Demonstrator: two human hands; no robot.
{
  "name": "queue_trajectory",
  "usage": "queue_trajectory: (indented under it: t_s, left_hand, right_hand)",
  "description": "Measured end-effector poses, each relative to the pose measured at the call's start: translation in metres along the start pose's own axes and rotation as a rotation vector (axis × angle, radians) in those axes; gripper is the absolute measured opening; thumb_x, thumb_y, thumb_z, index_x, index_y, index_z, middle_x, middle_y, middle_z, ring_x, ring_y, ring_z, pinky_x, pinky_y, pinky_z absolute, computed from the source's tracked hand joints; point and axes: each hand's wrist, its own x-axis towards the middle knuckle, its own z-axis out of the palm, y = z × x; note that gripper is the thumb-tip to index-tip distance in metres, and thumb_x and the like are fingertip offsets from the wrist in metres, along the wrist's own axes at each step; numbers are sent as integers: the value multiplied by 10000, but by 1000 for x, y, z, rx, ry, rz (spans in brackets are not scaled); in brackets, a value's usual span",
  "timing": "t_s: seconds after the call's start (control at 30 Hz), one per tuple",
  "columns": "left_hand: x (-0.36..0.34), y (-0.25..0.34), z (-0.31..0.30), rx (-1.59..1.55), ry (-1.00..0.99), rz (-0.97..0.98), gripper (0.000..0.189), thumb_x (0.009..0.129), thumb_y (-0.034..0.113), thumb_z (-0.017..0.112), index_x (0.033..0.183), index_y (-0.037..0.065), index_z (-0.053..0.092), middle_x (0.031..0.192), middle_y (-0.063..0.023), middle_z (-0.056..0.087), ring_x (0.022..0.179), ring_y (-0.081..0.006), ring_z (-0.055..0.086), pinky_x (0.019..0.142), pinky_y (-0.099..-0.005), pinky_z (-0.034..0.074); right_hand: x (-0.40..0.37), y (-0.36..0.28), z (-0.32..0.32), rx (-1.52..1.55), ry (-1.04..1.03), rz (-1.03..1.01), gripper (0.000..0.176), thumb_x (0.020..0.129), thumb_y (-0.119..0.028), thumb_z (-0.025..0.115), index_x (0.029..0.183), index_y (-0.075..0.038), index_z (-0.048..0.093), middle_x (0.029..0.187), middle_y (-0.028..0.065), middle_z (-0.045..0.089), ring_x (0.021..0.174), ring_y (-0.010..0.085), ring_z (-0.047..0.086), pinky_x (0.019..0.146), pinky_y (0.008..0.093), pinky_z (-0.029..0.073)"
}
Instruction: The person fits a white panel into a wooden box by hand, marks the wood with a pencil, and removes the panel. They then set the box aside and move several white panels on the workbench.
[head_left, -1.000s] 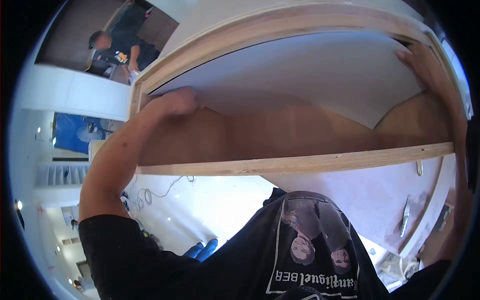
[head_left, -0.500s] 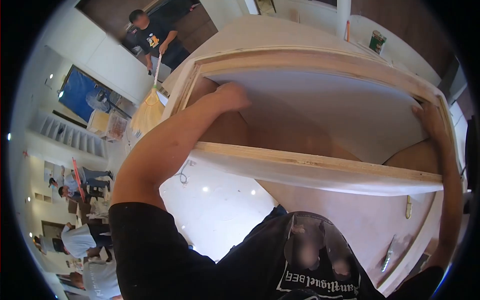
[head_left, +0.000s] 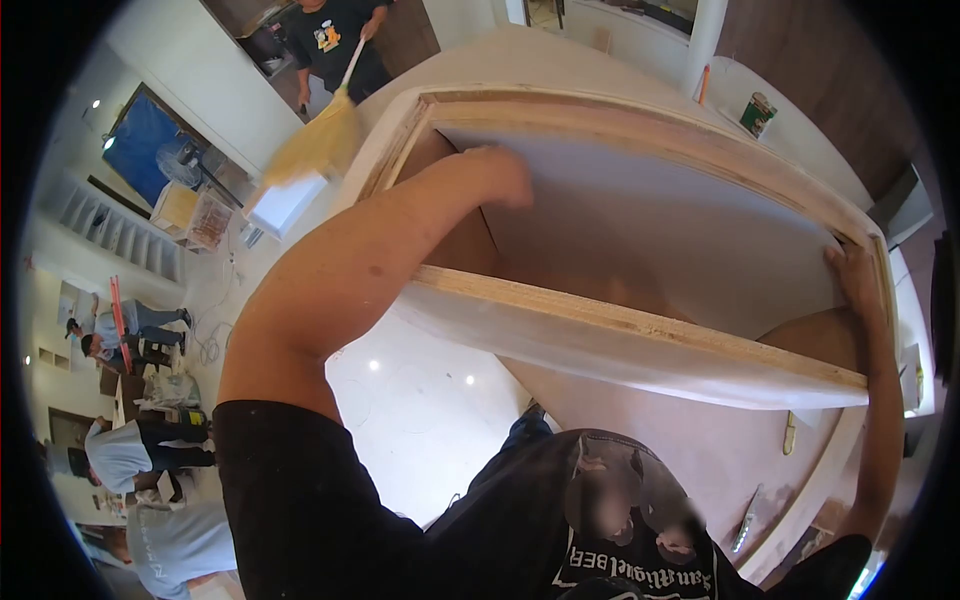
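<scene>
White sheet (head_left: 660, 225) lay inside the plywood frame (head_left: 640, 322), its long axis running left to right between both hands. The left hand (head_left: 497, 175) bore on its upper left corner, fingers curled together; whether they pinched the edge could not be told. The right hand (head_left: 851, 282) lay at the sheet's right edge by the frame, fingers flat, gripping nothing.
</scene>
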Motion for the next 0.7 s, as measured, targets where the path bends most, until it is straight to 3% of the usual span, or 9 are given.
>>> queue_trajectory:
  t_s: [0.03,0.13,0.2,0.23,0.33,0.4,0.5,0.6,0.7]
  left_hand:
    - [4,-3,3,1,10,41,481,846,442,655,1010,-6,718,1103,-243,668,1049,-381,640,938,-453,493]
    - [4,-14,0,18,10,126,485,858,451,649,1017,-3,712,1087,-248,668,1046,-395,634,934,-466,490]
    - [4,-37,0,21,25,172,475,862,463,642,1036,25,705,1031,-264,671,1000,-422,637,922,-476,487]
    - [-5,-41,-7,178,35,202,434,875,467,569,906,71,743,951,-210,698,886,-388,666,825,-468,521]
    - [-15,-68,-1,5,133,214,348,894,338,614,1048,35,689,1063,-234,666,1018,-423,619,919,-477,482]
    - [-31,-78,-8,-8,121,240,391,893,317,617,1152,24,630,1119,-245,643,1064,-424,597,951,-473,464]
    - [-44,-92,-10,3,95,189,446,896,321,612,1235,32,581,1129,-251,636,1084,-434,582,972,-469,451]
    - [-51,-122,7,-49,262,261,428,899,331,609,1207,34,609,1145,-265,621,1108,-441,563,983,-475,440]
    - [-55,-120,3,-73,201,206,455,901,357,607,1195,10,612,1159,-297,597,1129,-448,545,995,-487,422]
  right_hand:
    - [-2,2,2,-21,31,-11,426,927,-297,591,1186,40,624,1043,265,672,1005,391,639,916,414,452]
    - [9,32,8,-481,227,-497,440,927,-305,595,1212,29,608,1051,261,666,1034,383,628,941,418,441]
    - [-2,-10,-9,-96,110,-85,457,926,-341,604,1182,38,612,1002,265,668,999,381,638,911,441,457]
    - [-2,-27,-18,-155,23,-6,465,926,-360,603,1168,37,615,986,268,669,973,383,644,885,449,469]
    - [-11,-63,-26,-119,38,209,469,914,-415,618,1083,22,651,917,267,675,888,382,664,811,468,497]
    - [-8,-80,-23,-282,-68,213,471,901,-446,627,1016,7,681,898,253,680,875,387,664,804,478,497]
    - [-20,-110,-26,-273,112,79,491,896,-487,616,956,-8,704,878,227,685,844,380,670,787,488,502]
    - [-25,-139,-35,-272,153,163,538,893,-533,590,961,-13,714,869,202,690,797,363,679,773,494,509]
    - [-34,-162,-35,-504,302,179,556,871,-580,586,891,-45,735,812,153,701,739,298,691,710,456,519]
